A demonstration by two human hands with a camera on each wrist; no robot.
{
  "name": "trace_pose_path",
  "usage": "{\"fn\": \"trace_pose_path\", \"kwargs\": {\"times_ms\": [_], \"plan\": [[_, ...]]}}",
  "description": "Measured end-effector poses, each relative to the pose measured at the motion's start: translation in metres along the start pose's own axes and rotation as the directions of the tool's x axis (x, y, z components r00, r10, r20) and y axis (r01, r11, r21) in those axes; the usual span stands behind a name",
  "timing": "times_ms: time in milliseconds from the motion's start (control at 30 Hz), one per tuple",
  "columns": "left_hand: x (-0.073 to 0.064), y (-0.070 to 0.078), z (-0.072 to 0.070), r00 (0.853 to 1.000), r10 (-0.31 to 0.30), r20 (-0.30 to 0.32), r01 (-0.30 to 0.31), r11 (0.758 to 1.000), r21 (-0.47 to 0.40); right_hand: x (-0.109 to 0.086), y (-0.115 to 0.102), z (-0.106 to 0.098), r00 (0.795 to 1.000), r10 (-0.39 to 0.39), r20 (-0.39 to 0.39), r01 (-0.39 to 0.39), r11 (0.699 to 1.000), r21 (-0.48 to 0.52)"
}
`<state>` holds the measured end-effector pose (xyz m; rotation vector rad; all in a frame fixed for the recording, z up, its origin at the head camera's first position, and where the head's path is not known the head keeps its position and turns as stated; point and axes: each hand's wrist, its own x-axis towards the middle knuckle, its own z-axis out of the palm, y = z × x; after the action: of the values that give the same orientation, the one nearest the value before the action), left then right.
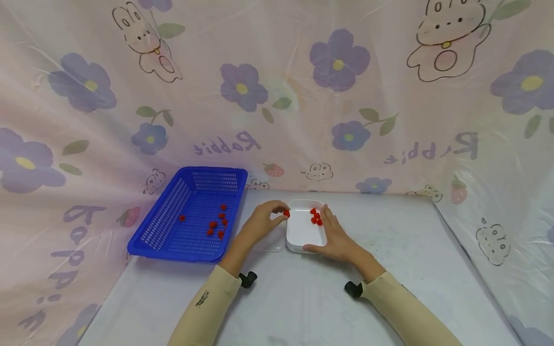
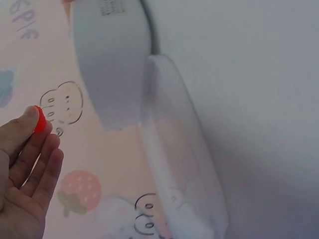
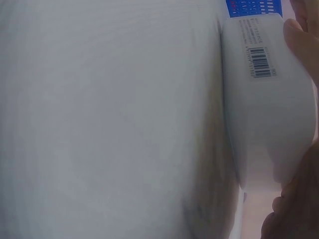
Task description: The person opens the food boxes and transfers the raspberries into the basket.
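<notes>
Between thumb and fingertips my left hand (image 1: 261, 222) pinches a small red piece (image 2: 40, 119), at the left rim of a white box (image 1: 298, 234). Several like red pieces (image 1: 317, 216) lie inside the box toward its right side. My right hand (image 1: 339, 240) holds the box, with the thumb at its front edge and the fingers along its right side. A barcode (image 3: 259, 62) is printed on the box's outer wall. The clear lid (image 1: 274, 244) lies on the table just left of the box, partly hidden under my left hand.
A blue perforated basket (image 1: 182, 254) stands on the left, holding several more red pieces (image 1: 213, 224). The white table (image 1: 303, 298) runs back to a patterned curtain (image 1: 294, 144). A black wrist camera (image 1: 248, 279) sits at each sleeve cuff.
</notes>
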<state>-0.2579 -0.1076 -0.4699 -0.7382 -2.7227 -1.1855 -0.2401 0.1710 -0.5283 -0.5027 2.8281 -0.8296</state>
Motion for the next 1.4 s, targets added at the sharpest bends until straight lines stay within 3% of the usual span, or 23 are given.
{"fn": "trace_pose_path", "kwargs": {"times_ms": [400,767,1133,1400], "plan": [[-0.022,0.005,-0.031,0.992,-0.04,-0.122,0.04,0.999,-0.002,0.0,0.001,0.001,1.0,0.002,-0.001,-0.002,1.0,0.01],[-0.041,0.003,-0.07,0.98,-0.092,-0.176,0.097,0.995,0.021,0.001,0.003,0.003,1.0,-0.01,0.0,0.01,1.0,0.014],[-0.061,-0.017,-0.107,0.964,-0.195,-0.182,0.207,0.977,0.049,-0.002,0.002,0.001,1.0,-0.028,-0.013,0.028,1.0,0.014],[-0.074,-0.035,-0.123,0.95,-0.249,-0.189,0.264,0.962,0.063,-0.002,-0.002,0.0,1.0,-0.024,-0.01,0.024,1.0,0.012]]}}
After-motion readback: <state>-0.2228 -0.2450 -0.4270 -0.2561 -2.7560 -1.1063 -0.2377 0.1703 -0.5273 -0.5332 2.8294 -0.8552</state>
